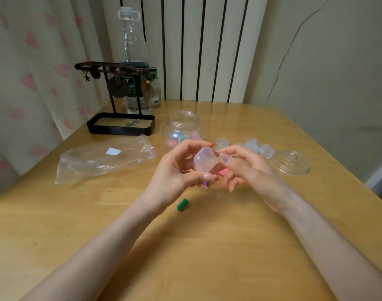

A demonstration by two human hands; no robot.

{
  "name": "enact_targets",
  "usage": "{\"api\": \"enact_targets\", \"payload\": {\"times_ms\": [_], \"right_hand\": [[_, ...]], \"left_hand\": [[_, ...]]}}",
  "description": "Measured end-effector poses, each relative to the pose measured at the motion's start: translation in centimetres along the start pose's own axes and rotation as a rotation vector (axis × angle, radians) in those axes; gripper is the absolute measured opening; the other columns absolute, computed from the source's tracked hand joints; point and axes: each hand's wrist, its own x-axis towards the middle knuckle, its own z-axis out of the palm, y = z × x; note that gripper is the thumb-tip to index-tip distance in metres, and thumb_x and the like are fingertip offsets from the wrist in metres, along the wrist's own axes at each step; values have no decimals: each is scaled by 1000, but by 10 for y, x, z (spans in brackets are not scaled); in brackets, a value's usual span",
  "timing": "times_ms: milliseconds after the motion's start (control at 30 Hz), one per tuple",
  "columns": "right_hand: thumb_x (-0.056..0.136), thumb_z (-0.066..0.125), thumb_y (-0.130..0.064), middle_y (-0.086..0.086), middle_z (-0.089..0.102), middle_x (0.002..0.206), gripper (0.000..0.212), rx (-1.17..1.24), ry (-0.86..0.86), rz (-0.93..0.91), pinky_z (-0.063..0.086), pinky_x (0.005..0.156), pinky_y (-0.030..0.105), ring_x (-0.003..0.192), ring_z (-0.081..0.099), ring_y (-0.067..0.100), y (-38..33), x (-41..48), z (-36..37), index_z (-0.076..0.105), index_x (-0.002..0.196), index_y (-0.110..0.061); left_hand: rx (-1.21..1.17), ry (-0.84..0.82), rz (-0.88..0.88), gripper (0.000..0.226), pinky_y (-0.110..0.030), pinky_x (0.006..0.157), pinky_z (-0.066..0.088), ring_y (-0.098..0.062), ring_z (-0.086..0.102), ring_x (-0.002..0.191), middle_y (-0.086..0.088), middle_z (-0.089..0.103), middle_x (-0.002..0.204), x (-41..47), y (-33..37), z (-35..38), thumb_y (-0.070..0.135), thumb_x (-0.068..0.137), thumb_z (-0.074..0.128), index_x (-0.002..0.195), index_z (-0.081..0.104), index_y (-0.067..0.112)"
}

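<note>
The left hand (177, 170) holds a small clear plastic box (205, 161) above the middle of the wooden table (207, 246), fingers curled round its left and lower sides, forefinger arched over the top; the right hand (246, 168) meets it from the other side, thumb and forefinger pinching a clear piece (225, 158) at the box's right edge, though whether this is the box's lid cannot be told; a pink piece (223, 172) shows under the right fingers and a bit of purple (205, 184) under the left ones; a small green piece (182, 204) lies on the table just below the left hand; behind the hands stands an open clear jar (182, 115) with pink and green bits inside, and to its right a cluster of more clear boxes (257, 147), then a glass lid (293, 162); to the left lies a flat zip bag (103, 159) with a red seal line and a white label (113, 151), its marks too small to read; at the back left a black jewellery stand (120, 132) hides most of the green label on a tall bottle (133, 40), so no brand can be read; a small bottle (156, 90) beside it bears a barcode sticker.
</note>
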Motion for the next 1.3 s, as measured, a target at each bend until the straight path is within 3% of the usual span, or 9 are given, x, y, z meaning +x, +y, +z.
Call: {"api": "enact_targets", "payload": {"times_ms": [200,333,500,600,733,900,1067,1200,1300], "right_hand": [[78,71,-26,13,68,74,33,141,-37,103,50,58,25,63,65,21,14,2,12,63,101,-3],[77,70,-21,17,66,80,32,131,-22,117,47,58,23,66,62,18,18,4,7,66,100,2],[77,66,6,31,63,84,17,-11,-36,-15,44,42,20,45,59,15,10,2,2,66,89,-6],[82,57,15,27,66,79,25,-79,-119,-46,52,49,23,50,62,16,8,1,-1,69,92,-4],[80,69,-4,14,64,73,21,-135,-207,-49,50,60,25,61,57,15,12,1,3,73,100,-10],[75,69,-18,31,59,103,23,-124,-254,-55,40,71,36,77,46,22,11,0,5,74,97,-24],[74,67,-22,37,53,94,17,-87,-255,-92,38,75,40,80,45,24,11,-1,8,72,91,-25],[76,67,-12,29,59,93,16,-16,-240,-103,45,76,30,81,52,18,13,-1,7,71,89,-20],[73,67,-9,2,63,83,14,-39,-208,-91,46,73,19,78,55,4,17,0,12,69,87,-13]], "left_hand": [[363,4,158,41,-40,71,56,-19,66,82,-1,67,102,-2,-11,8,7,71,75,107,58,12],[243,-57,-1,48,-38,86,55,-17,67,99,0,68,110,-2,-5,4,29,75,76,119,61,17],[17,-139,-162,42,-25,76,55,-11,67,93,3,67,113,0,0,-4,3,80,64,120,58,13],[34,-193,-236,55,-19,73,52,-8,67,85,0,68,105,0,-4,-3,-10,74,69,119,55,18],[77,-225,-256,55,-15,70,51,-3,68,81,6,70,89,-2,-6,0,-13,71,72,105,58,28],[48,-249,-305,57,-17,74,51,-7,68,87,6,73,90,-2,-3,-5,-8,70,74,108,60,32],[19,-214,-307,54,-17,74,51,-7,68,83,4,74,87,-2,-2,-6,-9,72,71,110,60,27],[51,-147,-277,50,-26,82,55,-19,68,92,-7,73,99,-2,-6,-4,-5,67,78,108,64,21],[106,-112,-282,58,-31,89,54,-23,68,95,-13,71,105,-1,-11,-3,7,58,83,113,63,8]]}}
